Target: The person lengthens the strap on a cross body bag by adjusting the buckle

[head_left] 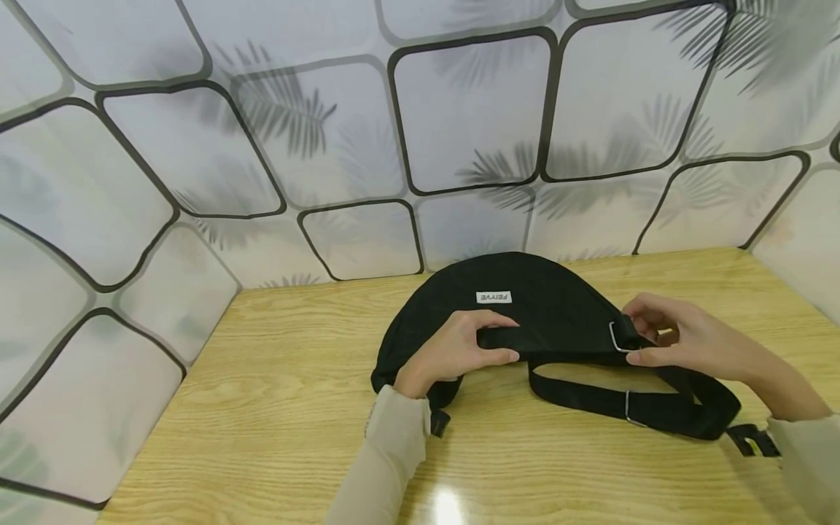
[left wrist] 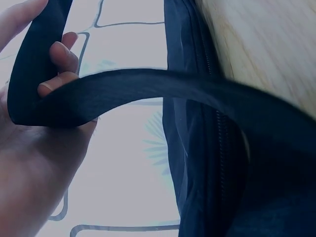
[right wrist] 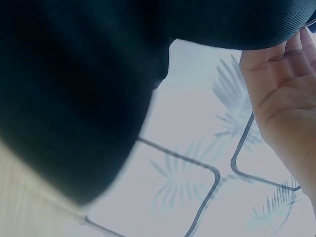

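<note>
A black half-moon waist bag point(head_left: 545, 313) lies on the table with its curved side away from me and a small white label upside down. My left hand point(head_left: 453, 346) grips it at the straight near edge, thumb and fingers around black material. In the left wrist view, a black strap point(left wrist: 133, 84) runs across the fingers of a hand point(left wrist: 59, 118), beside the bag's zipper point(left wrist: 219, 143). With bent fingers, my right hand point(head_left: 695, 339) pinches the strap by a metal ring point(head_left: 617, 337) at the bag's right corner. Black fabric point(right wrist: 232, 24) partly covers the right fingertips in the right wrist view.
The strap's loose loop point(head_left: 590, 397), with a metal slider point(head_left: 628, 408), lies in front of the bag. Black buckle parts show by the left sleeve point(head_left: 440, 423) and the right sleeve point(head_left: 752, 440). Patterned fabric walls point(head_left: 472, 117) border the wooden table point(head_left: 275, 408).
</note>
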The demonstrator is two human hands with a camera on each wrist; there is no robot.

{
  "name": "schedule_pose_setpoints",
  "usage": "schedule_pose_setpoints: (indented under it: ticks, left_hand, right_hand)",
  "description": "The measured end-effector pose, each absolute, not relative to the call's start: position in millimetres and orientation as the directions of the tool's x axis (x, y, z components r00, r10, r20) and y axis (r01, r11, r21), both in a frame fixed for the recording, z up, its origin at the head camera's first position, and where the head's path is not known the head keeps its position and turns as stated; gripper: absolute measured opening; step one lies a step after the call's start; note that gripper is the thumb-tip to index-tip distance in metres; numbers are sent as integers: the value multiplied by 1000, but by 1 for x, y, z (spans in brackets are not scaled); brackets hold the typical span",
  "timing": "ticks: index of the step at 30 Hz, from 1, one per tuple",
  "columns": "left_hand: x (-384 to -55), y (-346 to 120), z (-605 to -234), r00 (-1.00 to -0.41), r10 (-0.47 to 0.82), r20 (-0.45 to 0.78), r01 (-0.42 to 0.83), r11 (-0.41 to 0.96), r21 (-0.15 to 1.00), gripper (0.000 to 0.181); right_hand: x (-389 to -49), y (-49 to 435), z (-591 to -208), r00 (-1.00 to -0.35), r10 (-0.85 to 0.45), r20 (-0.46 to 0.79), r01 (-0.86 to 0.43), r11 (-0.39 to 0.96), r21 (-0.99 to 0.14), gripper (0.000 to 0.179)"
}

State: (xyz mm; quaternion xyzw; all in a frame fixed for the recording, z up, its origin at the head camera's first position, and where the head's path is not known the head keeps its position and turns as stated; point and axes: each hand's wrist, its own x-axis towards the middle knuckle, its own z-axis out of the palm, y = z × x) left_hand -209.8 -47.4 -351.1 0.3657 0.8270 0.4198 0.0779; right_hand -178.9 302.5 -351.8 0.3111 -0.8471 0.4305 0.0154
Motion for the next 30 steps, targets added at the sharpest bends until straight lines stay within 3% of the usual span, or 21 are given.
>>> schedule_pose_setpoints:
  ticks: [6,20,30]
  left_hand:
    - [-211,-52,-351,-735,659,160,518,393,760,42]
    - [-216,-65,-352,-738,655,160,502,377,778,38]
    - [-221,-82,-352,-765,629,140,470,397,788,38]
  right_hand:
    - [-172,317,-353,-831,-486,271,-511,475,-716,41]
    - [-170,325,-360,-802,-544,247,-529,454,-717,46]
    - [-170,348,-372,-817,-509,271,-536,498,-682,46]
